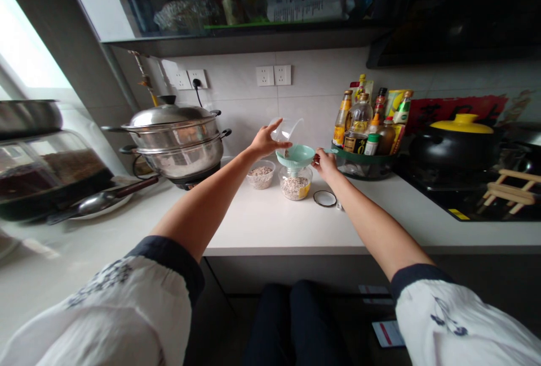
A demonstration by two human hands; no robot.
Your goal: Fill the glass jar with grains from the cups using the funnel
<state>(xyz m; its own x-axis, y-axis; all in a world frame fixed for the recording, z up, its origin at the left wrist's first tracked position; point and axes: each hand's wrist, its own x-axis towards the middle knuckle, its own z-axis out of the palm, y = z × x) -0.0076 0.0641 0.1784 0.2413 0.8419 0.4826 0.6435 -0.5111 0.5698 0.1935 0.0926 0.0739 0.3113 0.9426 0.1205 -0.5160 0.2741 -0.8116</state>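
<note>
My left hand [264, 141] grips a clear plastic cup [289, 129], tipped mouth-down over a pale green funnel [295, 156]. The funnel sits in the mouth of a glass jar [295, 184] partly filled with grain. My right hand [324, 163] holds the funnel's handle at its right side, fingers closed on it. A second clear cup of grain [261, 175] stands just left of the jar. The jar's round lid [324, 198] lies flat on the white counter [274, 222] to the right of the jar.
A stacked steel steamer pot [175, 139] stands at the left back. A green tray of sauce bottles [367, 129] is behind my right hand. A black pot with a yellow lid [460, 137] sits on the stove to the right. Pans and a ladle [101, 201] lie far left.
</note>
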